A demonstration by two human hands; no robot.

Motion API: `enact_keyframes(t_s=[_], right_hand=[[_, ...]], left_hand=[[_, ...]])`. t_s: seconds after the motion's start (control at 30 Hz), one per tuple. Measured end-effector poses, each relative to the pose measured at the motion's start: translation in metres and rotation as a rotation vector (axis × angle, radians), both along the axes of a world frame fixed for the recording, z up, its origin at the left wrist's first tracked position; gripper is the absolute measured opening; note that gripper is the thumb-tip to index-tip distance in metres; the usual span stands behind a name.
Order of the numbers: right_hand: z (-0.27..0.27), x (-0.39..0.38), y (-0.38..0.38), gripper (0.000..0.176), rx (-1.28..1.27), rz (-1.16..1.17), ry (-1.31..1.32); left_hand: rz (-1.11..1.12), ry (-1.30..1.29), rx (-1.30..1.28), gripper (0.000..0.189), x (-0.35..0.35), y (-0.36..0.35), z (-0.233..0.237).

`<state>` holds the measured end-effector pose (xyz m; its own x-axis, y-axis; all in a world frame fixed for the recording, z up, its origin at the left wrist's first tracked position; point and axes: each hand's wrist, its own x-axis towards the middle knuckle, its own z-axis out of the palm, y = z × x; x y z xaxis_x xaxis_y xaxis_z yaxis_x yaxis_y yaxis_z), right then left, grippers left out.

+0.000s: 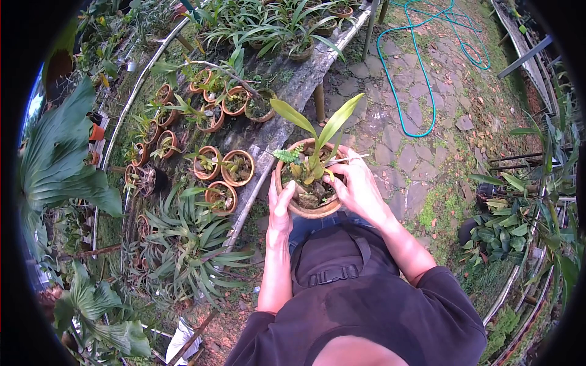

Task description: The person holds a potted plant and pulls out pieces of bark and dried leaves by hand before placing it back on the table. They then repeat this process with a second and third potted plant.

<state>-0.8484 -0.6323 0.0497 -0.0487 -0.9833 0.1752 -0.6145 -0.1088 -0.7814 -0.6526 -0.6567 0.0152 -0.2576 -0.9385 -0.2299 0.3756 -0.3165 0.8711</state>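
Observation:
A round terracotta pot [314,212] is held in front of my waist, with a leafy green plant [314,161] growing in it. Two long leaves rise from its middle, and a small fern frond [288,154] shows at the left rim. My left hand [281,207] grips the pot's left side, thumb over the rim. Over the right rim, my right hand [356,183] reaches in with bent fingers pressed together near a yellowish leaf at the plant's base. A thin pale stick [351,158] crosses beside these fingers. What the fingertips pinch is partly hidden.
To the left, a bench [262,160] carries several small potted plants [238,168] and a strappy-leaved clump [189,244]. A teal hose [397,91] loops over the stone path [415,158]. More plants [503,229] line the right side. A big leaf [61,152] hangs far left.

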Motion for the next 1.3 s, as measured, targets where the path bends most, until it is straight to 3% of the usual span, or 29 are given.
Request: enact_keyframes(t_s=[0.47, 0.53, 0.63, 0.77, 0.87, 1.3], right_hand=[[0.016, -0.029, 0.011, 0.009, -0.043, -0.053, -0.335], [0.027, -0.045, 0.02, 0.012, 0.114, -0.177, -0.239], [0.035, -0.05, 0.027, 0.017, 0.104, -0.234, 0.274], [0.029, -0.024, 0.016, 0.024, -0.025, -0.028, -0.09], [0.012, -0.011, 0.005, 0.025, -0.028, -0.01, 0.048], [-0.007, -0.012, -0.005, 0.012, -0.036, -0.041, -0.232]], left_hand=[[0.089, 0.066, 0.121, 0.069, 0.011, 0.001, -0.02], [0.089, 0.064, 0.121, 0.067, 0.015, -0.002, -0.022], [0.106, 0.029, 0.08, 0.067, 0.009, -0.005, -0.009], [0.089, -0.041, 0.028, 0.067, 0.003, -0.008, -0.007], [0.046, -0.032, -0.004, 0.067, -0.009, -0.006, 0.007], [0.046, -0.022, -0.023, 0.067, -0.013, -0.004, 0.006]])
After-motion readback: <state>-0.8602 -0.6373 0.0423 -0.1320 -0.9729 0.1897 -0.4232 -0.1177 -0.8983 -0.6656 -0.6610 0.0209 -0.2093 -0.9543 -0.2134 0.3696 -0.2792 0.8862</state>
